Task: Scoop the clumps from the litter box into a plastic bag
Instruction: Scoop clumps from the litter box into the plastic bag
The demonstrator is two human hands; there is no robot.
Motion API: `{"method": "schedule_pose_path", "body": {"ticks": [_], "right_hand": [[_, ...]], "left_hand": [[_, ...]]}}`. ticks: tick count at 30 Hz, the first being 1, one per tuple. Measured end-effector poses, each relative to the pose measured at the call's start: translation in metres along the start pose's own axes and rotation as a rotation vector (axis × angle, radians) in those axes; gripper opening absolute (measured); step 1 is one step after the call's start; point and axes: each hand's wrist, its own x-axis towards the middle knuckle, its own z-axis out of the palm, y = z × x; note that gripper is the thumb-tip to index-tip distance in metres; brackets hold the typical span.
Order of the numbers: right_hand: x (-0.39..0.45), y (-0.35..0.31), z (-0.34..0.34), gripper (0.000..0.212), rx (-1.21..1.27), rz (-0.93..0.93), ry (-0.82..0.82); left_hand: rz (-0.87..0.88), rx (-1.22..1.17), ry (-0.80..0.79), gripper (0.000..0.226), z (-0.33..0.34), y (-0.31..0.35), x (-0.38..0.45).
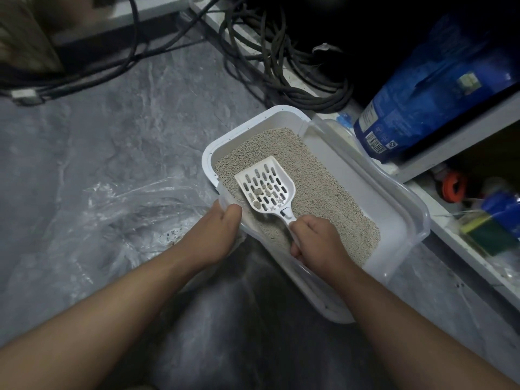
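The right hand (318, 240) is curled tight around the handle of a white plastic scoop (266, 187), holding its slotted blade above the litter. The left hand (218, 229) grips the near-left rim of the litter box (405, 198), thumb hooked over the edge. A few small, lumpy grey-tan clumps (260, 194) sit on the scoop's blade among its oblong slots. The box is a rounded white rectangle with smooth, partly translucent walls, filled with fine, pale beige granular litter (315, 187). A crinkled, clear plastic bag (135, 218) lies on the grey marbled floor (112, 130) just left of the box, with a few dark specks showing inside.
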Motion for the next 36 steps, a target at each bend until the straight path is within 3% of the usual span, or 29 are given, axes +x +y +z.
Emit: {"method": "schedule_pose_path", "body": {"ticks": [4, 9, 15, 18, 23, 27, 31, 33, 36], "right_hand": [[-0.005, -0.016, -0.011, 0.028, 0.127, 0.004, -0.005], [-0.009, -0.052, -0.033, 0.026, 0.17, -0.039, -0.023], [-0.045, -0.086, -0.03, 0.025, 0.279, -0.077, -0.161], [-0.062, -0.094, -0.014, 0.028, 0.284, -0.111, -0.225], [-0.077, -0.087, 0.022, 0.03, 0.228, -0.129, -0.285], [-0.079, -0.069, 0.048, 0.031, 0.152, -0.12, -0.301], [-0.079, -0.056, 0.068, 0.032, 0.058, -0.08, -0.278], [-0.076, -0.049, 0.075, 0.031, -0.125, -0.179, -0.224], [-0.07, -0.038, 0.082, 0.027, -0.381, -0.329, -0.181]], "left_hand": [[0.088, -0.061, -0.018, 0.043, -0.005, 0.012, -0.006], [-0.03, -0.272, 0.04, 0.056, -0.006, 0.019, -0.019], [-0.015, -0.325, 0.057, 0.03, -0.016, -0.008, -0.033], [0.025, -0.203, 0.097, 0.008, -0.031, -0.027, -0.04], [0.128, 0.293, 0.123, 0.012, -0.066, -0.059, -0.046], [0.095, 0.596, 0.088, 0.019, -0.077, -0.08, -0.051], [0.086, 0.633, 0.094, 0.019, -0.073, -0.101, -0.055], [0.065, 0.614, 0.111, 0.021, -0.072, -0.109, -0.054], [0.01, 0.594, 0.067, 0.05, -0.073, -0.113, -0.055]]}}
